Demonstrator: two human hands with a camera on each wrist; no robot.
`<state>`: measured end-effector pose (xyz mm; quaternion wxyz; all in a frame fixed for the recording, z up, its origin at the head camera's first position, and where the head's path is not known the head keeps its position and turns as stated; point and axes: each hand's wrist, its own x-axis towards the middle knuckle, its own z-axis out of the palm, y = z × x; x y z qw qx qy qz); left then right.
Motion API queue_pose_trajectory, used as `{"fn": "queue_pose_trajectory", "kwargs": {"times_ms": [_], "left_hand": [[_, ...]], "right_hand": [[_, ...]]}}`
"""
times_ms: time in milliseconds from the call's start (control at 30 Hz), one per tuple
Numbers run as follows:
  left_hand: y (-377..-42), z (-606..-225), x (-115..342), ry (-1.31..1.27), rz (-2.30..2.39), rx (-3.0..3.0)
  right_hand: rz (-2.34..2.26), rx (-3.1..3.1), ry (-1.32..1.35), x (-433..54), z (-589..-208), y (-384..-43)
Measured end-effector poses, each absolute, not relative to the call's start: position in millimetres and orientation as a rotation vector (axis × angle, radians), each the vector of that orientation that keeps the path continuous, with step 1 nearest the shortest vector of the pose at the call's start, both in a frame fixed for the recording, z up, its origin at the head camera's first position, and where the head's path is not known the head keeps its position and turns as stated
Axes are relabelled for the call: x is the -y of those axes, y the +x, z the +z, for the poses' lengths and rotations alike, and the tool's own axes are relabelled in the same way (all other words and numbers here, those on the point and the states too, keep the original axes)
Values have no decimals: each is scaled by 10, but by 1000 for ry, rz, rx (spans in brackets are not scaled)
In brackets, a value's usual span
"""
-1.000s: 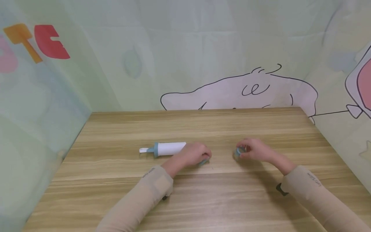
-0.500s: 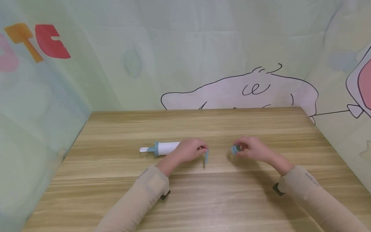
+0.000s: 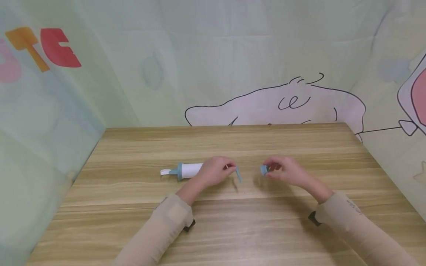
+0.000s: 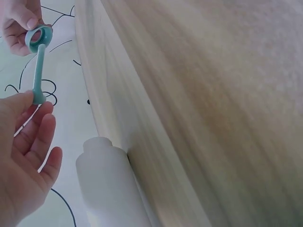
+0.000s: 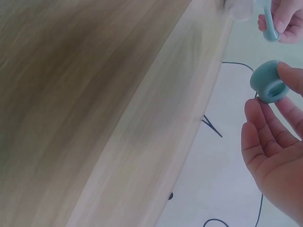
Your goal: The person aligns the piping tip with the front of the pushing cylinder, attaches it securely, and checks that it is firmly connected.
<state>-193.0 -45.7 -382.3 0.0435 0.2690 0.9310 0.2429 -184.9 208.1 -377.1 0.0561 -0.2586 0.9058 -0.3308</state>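
Observation:
My left hand (image 3: pixel 215 171) pinches a slim teal nozzle-like piece (image 3: pixel 239 174) between thumb and fingertips, held just above the table. In the left wrist view the nozzle-like piece (image 4: pixel 39 71) has a wider base at the fingers and a thin free end. To the right, across a small gap, my right hand (image 3: pixel 287 170) pinches a teal ring-shaped cap (image 3: pixel 264 170). The right wrist view shows the cap (image 5: pixel 267 78) with a round opening facing the palm. A white cylinder (image 3: pixel 191 170) with a teal collar and plunger handle lies on its side, partly hidden behind my left hand.
The wooden table (image 3: pixel 233 229) spreads out beneath both hands. Behind it hangs a pale printed backdrop (image 3: pixel 213 66) with cartoon drawings, continuing along both sides. The cylinder's narrow neck (image 4: pixel 98 143) shows in the left wrist view, close below the left hand.
My left hand has raised the nozzle-like piece off the table and turned it. The right hand has shifted left with the cap, narrowing the gap. The cylinder has stayed put.

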Motion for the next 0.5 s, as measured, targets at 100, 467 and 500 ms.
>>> {"fn": "queue_pose_trajectory", "kwargs": {"times_ms": [100,467,500], "left_hand": [[-1921,-3826,464,794,759,-2881],[-1867,-3806,473,748,838,-3026],[-1862,-3806,471,743,845,-3036]], "right_hand": [[-1045,-2743,-792,-2047,-3757,-1829],[-1213,-2677,-801,-1932,-3767,-1806],[-1227,-2672,-802,-1919,-3771,-1803]]}}
